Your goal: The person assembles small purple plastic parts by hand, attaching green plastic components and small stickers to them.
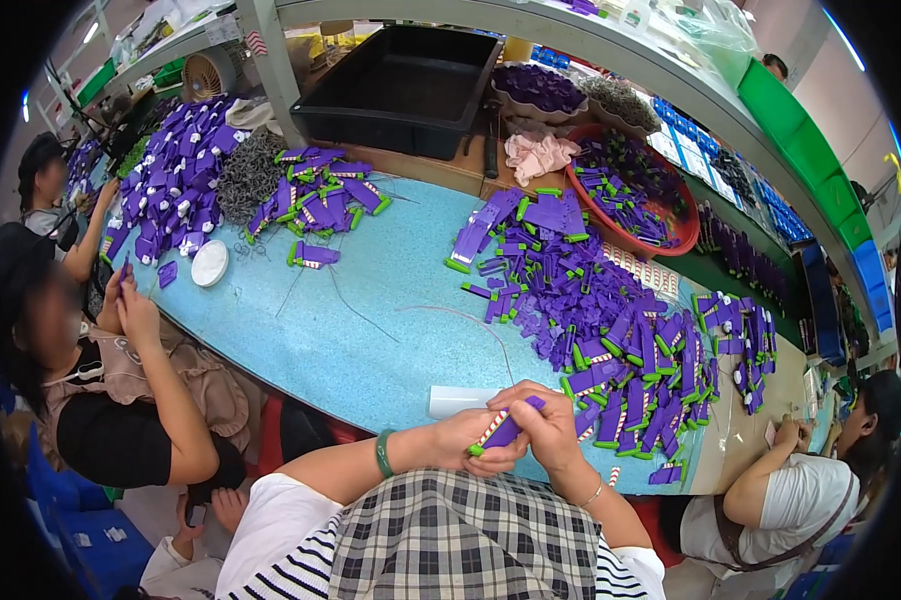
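Note:
Close in front of my body, my left hand (471, 440) is closed round a purple plastic piece (507, 428) with a green end and a red-and-white striped strip along one edge. My right hand (549, 428) pinches the same piece from its other end, thumb on top. Fingers partly cover it. A white rectangular sheet (459, 402) lies on the blue tabletop (371, 330) just beyond my left hand. To the right of my hands spreads a pile of similar purple and green pieces (626, 375). A loose striped strip (615, 477) rests near my right wrist.
A red basin (693, 235) of purple parts stands behind the pile, left of it a black tray (396, 90). More purple pieces (176, 165) and grey wire clips (254, 175) are heaped far left, near a white round lid (210, 263). Co-workers sit on both sides.

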Action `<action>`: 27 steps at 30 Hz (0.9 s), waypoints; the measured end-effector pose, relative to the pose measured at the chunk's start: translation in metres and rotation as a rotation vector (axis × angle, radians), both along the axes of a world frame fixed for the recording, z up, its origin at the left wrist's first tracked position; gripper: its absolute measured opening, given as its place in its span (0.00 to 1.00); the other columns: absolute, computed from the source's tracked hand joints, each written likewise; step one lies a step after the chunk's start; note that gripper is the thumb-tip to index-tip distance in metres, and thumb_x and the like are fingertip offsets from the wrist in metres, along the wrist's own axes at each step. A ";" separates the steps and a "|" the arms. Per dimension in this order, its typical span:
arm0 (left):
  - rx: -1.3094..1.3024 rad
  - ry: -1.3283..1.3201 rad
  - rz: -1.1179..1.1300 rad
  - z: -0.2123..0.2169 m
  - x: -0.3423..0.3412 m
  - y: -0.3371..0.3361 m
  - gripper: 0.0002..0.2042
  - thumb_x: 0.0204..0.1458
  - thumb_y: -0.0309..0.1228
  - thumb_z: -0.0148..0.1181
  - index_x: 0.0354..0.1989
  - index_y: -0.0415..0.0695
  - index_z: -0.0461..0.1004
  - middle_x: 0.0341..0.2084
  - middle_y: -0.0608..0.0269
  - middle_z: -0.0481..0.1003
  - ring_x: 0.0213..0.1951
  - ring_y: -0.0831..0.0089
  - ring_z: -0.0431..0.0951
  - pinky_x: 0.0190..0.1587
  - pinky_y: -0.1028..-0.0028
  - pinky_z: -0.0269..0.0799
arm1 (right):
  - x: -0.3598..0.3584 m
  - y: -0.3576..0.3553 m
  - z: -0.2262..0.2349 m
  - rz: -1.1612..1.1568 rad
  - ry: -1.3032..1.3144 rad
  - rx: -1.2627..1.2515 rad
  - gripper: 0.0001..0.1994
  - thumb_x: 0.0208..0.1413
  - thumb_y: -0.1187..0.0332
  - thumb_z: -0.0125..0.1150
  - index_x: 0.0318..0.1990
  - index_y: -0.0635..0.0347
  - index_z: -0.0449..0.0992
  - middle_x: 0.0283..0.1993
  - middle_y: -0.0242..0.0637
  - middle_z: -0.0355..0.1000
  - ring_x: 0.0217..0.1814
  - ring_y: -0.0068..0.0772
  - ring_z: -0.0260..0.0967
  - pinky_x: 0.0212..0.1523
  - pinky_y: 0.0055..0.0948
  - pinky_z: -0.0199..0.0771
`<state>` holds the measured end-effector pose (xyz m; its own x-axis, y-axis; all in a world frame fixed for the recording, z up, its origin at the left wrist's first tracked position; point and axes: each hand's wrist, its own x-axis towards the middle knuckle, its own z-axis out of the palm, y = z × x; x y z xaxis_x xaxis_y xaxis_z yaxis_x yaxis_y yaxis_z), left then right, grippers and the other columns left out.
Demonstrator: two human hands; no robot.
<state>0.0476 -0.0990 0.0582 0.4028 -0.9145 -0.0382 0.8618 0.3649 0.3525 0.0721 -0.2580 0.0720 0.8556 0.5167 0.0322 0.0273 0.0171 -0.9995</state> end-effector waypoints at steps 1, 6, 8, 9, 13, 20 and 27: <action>-0.037 -0.054 0.039 -0.006 0.000 0.003 0.20 0.61 0.43 0.36 0.24 0.42 0.65 0.13 0.68 0.61 0.14 0.81 0.58 0.13 0.81 0.50 | -0.001 -0.001 0.001 0.011 0.090 0.076 0.16 0.52 0.61 0.56 0.35 0.70 0.77 0.38 0.47 0.74 0.43 0.36 0.71 0.49 0.34 0.66; 0.851 -1.476 1.109 0.022 0.010 0.020 0.07 0.51 0.27 0.56 0.35 0.40 0.65 0.30 0.60 0.72 0.29 0.65 0.76 0.29 0.74 0.72 | 0.009 -0.011 0.004 -0.096 0.364 0.337 0.17 0.55 0.65 0.53 0.49 0.67 0.70 0.47 0.40 0.70 0.48 0.29 0.67 0.52 0.31 0.66; 0.931 -1.951 1.209 0.034 0.018 0.030 0.09 0.41 0.24 0.60 0.31 0.42 0.67 0.35 0.58 0.71 0.42 0.59 0.75 0.36 0.67 0.75 | 0.011 -0.012 0.007 -0.078 0.385 0.230 0.11 0.53 0.70 0.57 0.43 0.64 0.73 0.40 0.32 0.72 0.41 0.20 0.68 0.42 0.21 0.67; 0.961 -2.147 1.211 0.040 0.020 0.032 0.09 0.39 0.23 0.61 0.29 0.42 0.67 0.37 0.57 0.70 0.44 0.59 0.74 0.37 0.65 0.75 | 0.010 -0.012 0.007 -0.089 0.383 0.235 0.11 0.53 0.70 0.57 0.43 0.64 0.73 0.40 0.32 0.72 0.41 0.20 0.68 0.42 0.21 0.67; 0.888 -2.268 1.255 0.021 0.015 0.027 0.10 0.35 0.23 0.63 0.26 0.42 0.67 0.36 0.57 0.69 0.43 0.61 0.73 0.37 0.66 0.76 | 0.009 -0.004 0.015 -0.059 0.427 0.242 0.04 0.53 0.71 0.57 0.34 0.61 0.74 0.31 0.25 0.70 0.32 0.14 0.64 0.32 0.16 0.62; 0.669 -2.318 1.270 0.017 0.009 0.024 0.09 0.35 0.20 0.61 0.27 0.40 0.70 0.33 0.59 0.69 0.36 0.64 0.76 0.36 0.72 0.78 | 0.007 -0.003 0.012 -0.004 0.450 0.250 0.07 0.53 0.70 0.58 0.24 0.59 0.72 0.24 0.23 0.67 0.27 0.12 0.59 0.28 0.16 0.59; 0.618 -2.391 1.263 0.018 0.004 0.026 0.07 0.37 0.19 0.60 0.28 0.37 0.73 0.30 0.58 0.71 0.34 0.64 0.77 0.32 0.73 0.79 | -0.006 -0.007 0.010 0.102 0.746 0.188 0.11 0.57 0.64 0.55 0.24 0.58 0.74 0.25 0.23 0.68 0.28 0.13 0.60 0.31 0.19 0.62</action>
<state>0.0519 -0.0727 0.0764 0.1562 -0.5117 0.8449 -0.9568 -0.2908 0.0007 0.0658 -0.2649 0.0825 0.6338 0.6366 -0.4394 -0.6629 0.1543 -0.7327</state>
